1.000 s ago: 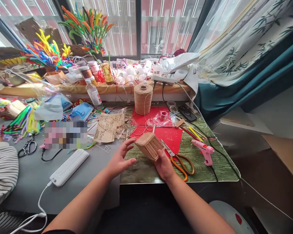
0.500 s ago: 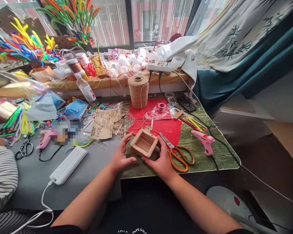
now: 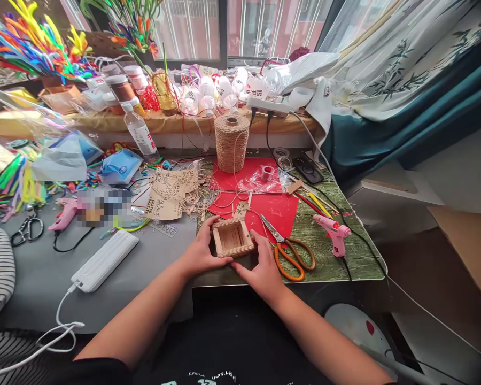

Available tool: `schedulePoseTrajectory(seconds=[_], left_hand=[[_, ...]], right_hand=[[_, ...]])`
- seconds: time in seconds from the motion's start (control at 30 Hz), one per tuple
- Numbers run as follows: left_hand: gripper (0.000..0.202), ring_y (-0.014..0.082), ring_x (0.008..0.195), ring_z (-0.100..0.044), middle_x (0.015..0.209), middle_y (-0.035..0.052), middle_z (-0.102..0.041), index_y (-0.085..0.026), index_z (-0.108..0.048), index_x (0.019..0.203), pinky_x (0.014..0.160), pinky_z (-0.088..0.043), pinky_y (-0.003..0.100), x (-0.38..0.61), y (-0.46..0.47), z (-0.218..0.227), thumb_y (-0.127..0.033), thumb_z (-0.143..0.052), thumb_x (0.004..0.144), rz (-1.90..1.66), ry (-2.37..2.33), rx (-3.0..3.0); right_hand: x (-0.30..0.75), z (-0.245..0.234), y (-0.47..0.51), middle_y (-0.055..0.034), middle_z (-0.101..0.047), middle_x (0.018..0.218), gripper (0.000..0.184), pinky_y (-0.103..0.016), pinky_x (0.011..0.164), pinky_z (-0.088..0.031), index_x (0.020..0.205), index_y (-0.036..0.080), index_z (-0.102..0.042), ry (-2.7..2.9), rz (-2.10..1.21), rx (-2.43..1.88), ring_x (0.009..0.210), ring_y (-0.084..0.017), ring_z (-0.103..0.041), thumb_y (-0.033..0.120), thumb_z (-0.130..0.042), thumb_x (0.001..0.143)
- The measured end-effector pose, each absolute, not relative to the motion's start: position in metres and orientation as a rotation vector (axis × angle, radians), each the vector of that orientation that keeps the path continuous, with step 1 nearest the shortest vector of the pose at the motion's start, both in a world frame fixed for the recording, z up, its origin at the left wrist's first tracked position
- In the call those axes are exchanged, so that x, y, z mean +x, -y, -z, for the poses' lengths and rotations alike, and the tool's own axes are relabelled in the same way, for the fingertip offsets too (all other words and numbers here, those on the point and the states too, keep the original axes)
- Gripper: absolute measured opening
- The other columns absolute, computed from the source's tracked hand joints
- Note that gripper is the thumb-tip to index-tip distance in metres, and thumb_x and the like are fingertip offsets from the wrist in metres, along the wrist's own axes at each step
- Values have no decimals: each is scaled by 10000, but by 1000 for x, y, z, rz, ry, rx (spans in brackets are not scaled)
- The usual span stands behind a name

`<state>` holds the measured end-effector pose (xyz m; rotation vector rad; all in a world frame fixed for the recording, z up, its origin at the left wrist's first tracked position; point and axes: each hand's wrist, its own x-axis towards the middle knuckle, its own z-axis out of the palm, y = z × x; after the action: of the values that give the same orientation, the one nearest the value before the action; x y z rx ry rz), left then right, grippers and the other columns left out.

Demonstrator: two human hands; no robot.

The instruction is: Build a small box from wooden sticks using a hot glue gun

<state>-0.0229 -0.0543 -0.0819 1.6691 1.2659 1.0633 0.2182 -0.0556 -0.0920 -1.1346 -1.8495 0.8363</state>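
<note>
We pinch the box [image 3: 233, 236] between both hands: left hand [image 3: 200, 253] curled round its left side, right hand [image 3: 263, 270] round its right. Scissors [image 3: 279, 239] lie just right of the right hand; twine [image 3: 231, 145] stands beyond both.

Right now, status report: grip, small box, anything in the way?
Left grip and right grip on the small box, one at each side. Box's open side facing the camera. Orange-handled scissors lying close beside right grip, possibly a snag.
</note>
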Motion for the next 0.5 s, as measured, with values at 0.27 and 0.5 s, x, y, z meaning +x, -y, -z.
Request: schedulePoseTrajectory(seconds=[0.27,0.5], left_hand=[[1014,379,1427,-510,1502,162,-518,-281,-416,1519,1228,-394,538,-23,55,79,-318,-967,669,-1076,-1151,1554],[1170,395,1483,-458,1585,173,-441,-308,-272,1601,1252,-360,577,-23,53,82,-322,-972,663,-999,-1104,1546]], right_hand=[[219,86,54,-100,-601,1292,631,-463,1012,-562,1470,322,-495,1779,-842,-1086,1160,-290,-623,310,-766,901],[239,72,51,-131,-587,1356,635,-505,1049,-543,1492,284,-501,1930,-748,-1072,1230,-318,-606,248,-685,885]])
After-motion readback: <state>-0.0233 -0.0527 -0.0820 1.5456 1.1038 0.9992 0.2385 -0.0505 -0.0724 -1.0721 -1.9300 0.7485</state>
